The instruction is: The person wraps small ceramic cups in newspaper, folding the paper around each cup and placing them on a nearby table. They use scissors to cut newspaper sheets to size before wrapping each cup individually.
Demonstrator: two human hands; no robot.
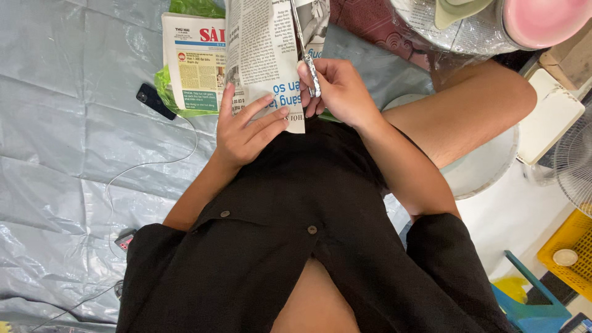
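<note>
Left hand (243,132) pinches the newspaper sheet (262,58) flat-fingered; right hand (338,89), just beside it, grips closed around scissors (306,58) cutting the sheet.

A crinkled grey plastic sheet (68,123) is covering the floor on the left. White floor (512,216) is showing at right, where a yellow crate (570,250), a white fan (576,163) and a blue stool (524,296) are standing.
</note>
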